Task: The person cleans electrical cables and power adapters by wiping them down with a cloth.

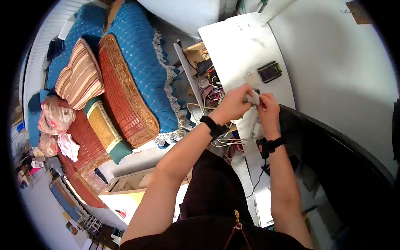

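My left hand (pixel 236 103) and my right hand (pixel 268 110) come together over the white tabletop (pixel 237 46). Between their fingertips is a small whitish-grey block (pixel 252 97), partly covered by the fingers, so its exact kind does not show. Both hands are closed in a pinch on it. Just beyond them on the tabletop lie a white plug adapter (pixel 251 78) with prongs and a dark, flat case with yellowish-green edging (pixel 269 72). Beside my left hand, a drawer (pixel 191 75) stands pulled out, full of tangled cables (pixel 213 85).
Pale cables (pixel 233 142) hang below my left wrist. A large black screen (pixel 333 146) is close on the right. To the left are a sofa with a blue cover (pixel 139 62), a striped cushion (pixel 81 77) and a rolled mat (pixel 104 129). A wooden-edged open drawer (pixel 129 181) is below.
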Demonstrator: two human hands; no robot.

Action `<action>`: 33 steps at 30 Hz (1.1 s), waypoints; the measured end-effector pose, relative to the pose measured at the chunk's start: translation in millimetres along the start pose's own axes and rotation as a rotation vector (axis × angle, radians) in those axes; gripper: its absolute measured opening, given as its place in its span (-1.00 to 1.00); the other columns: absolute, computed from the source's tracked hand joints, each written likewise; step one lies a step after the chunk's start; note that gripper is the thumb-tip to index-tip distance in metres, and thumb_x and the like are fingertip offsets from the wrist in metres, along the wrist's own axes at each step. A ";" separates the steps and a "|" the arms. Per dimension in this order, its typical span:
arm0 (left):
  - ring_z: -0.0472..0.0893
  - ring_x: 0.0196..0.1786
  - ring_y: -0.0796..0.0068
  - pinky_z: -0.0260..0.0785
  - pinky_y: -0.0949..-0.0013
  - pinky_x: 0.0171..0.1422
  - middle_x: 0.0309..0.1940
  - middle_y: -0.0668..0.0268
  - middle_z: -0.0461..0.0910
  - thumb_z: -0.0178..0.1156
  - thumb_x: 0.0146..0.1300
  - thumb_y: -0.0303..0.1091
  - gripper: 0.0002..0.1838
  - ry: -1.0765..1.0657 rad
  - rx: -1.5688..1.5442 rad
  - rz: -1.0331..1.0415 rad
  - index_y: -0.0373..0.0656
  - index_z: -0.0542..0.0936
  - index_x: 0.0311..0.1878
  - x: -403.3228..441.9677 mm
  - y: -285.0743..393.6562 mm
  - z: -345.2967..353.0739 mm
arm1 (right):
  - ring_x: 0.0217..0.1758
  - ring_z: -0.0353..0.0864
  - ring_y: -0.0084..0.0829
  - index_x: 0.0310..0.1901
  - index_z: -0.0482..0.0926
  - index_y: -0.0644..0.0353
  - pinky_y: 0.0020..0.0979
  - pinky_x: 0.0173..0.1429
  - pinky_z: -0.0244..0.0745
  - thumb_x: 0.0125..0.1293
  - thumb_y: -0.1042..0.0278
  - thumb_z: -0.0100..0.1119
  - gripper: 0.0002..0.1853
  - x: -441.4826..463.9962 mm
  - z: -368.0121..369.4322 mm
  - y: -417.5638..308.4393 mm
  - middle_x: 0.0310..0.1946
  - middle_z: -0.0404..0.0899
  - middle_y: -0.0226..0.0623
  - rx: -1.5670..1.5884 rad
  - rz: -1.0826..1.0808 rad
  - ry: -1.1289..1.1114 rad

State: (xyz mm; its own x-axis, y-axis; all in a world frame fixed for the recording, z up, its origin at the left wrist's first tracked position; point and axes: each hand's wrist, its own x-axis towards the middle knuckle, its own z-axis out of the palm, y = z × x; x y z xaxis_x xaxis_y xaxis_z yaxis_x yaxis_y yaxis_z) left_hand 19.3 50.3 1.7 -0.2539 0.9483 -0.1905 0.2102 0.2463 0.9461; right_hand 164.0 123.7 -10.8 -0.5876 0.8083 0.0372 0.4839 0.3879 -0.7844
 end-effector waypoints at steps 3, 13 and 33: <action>0.50 -0.37 0.45 0.33 0.41 -0.28 -0.46 0.22 0.49 0.19 -0.09 -0.44 -0.68 -0.031 -0.049 -0.089 -0.18 0.42 -0.20 -5.3 -9.7 -4.5 | -0.43 0.57 -0.38 -0.32 0.56 0.30 -0.46 -0.40 0.44 0.02 0.61 0.13 -0.86 -7.7 -2.3 2.0 -0.38 0.55 -0.22 0.005 0.164 0.112; 0.44 -0.30 0.59 0.31 0.51 -0.31 -0.40 0.35 0.45 0.14 0.06 -0.34 -0.75 0.060 -1.073 -0.618 -0.18 0.44 -0.18 -14.1 -17.0 -0.5 | -0.75 0.15 -0.71 -0.43 0.53 0.28 -0.66 -0.71 0.00 0.20 0.26 0.13 -0.77 -12.6 5.3 -0.3 -0.67 0.32 -0.51 0.964 1.133 -0.055; 0.54 -0.31 0.06 0.35 0.10 -0.29 -0.46 0.14 0.54 0.10 -0.12 -0.49 -0.83 0.153 0.409 -0.172 -0.12 0.47 -0.36 -18.5 24.5 19.3 | -0.80 0.11 -0.69 -0.57 0.39 0.10 -0.63 -0.75 -0.04 0.13 0.41 0.17 -0.82 8.4 33.8 3.4 -0.73 0.27 -0.51 1.131 1.446 0.126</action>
State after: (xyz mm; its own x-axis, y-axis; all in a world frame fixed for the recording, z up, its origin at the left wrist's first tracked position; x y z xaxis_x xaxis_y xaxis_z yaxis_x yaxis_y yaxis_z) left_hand 47.3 42.6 23.3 -0.4471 0.8541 -0.2657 0.5002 0.4850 0.7173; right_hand 138.8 116.9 -34.1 -0.0857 0.2443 -0.9659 -0.1403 -0.9628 -0.2311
